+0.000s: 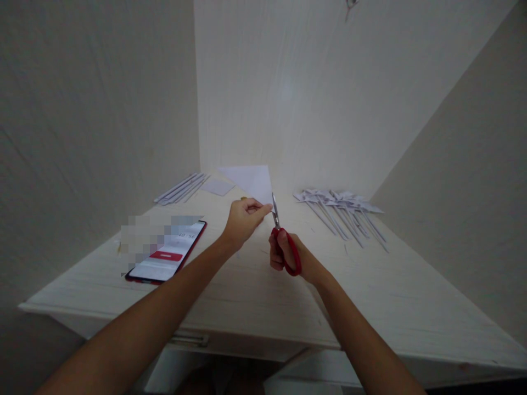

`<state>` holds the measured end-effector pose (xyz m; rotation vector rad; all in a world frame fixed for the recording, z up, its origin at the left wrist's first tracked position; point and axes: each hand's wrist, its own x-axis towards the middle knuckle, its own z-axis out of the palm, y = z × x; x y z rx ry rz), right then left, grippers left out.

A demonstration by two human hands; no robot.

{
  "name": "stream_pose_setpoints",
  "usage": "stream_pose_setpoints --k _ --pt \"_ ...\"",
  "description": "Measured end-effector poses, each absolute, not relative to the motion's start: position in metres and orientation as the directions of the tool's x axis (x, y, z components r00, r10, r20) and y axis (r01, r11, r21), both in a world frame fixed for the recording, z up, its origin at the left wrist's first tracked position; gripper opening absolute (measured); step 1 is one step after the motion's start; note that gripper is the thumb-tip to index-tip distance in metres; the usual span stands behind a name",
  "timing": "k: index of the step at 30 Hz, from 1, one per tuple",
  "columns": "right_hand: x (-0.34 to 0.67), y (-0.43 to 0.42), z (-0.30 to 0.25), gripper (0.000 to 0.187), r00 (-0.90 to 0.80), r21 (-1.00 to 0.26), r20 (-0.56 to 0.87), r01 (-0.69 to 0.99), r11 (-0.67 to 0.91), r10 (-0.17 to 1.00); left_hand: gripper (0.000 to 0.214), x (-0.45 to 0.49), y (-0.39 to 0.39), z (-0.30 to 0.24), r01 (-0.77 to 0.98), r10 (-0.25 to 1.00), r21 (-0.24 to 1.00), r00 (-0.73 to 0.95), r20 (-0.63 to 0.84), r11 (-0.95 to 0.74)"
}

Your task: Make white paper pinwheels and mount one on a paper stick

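A white sheet of paper [252,180] is held up by its near corner in my left hand [244,219], thumb and fingers pinched together on it. My right hand [284,251] is closed round the red handles of a pair of scissors [293,257]. The metal blades point away from me, at the paper's right edge and close to my left fingertips. Whether the blades have the paper between them is too small to tell. Part of the sheet is hidden behind my left hand.
A phone [164,260] with a lit screen lies at the left. Several thin paper sticks [183,188] and a small paper piece [217,187] lie at the back left. Paper pinwheels on sticks [341,211] are at the back right. Walls enclose the white table [382,296].
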<state>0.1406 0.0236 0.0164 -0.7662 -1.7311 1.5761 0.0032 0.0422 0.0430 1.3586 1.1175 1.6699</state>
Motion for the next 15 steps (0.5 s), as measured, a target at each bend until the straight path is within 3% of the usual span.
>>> stream_pose_setpoints --k 8,15 --pt "0.1413 0.023 0.0166 0.047 -0.598 -0.991 0.113 -0.008 0.136 0.794 0.021 0.001 0.0411 0.0473 -0.258 0.946 0.91 -0.091 0.312 -0.324" --pt "0.1409 0.0226 0.0167 0.049 -0.622 -0.991 0.115 -0.015 0.135 0.774 0.025 -0.0008 0.0408 0.0502 -0.335 0.951 0.891 -0.059 0.305 -0.307"
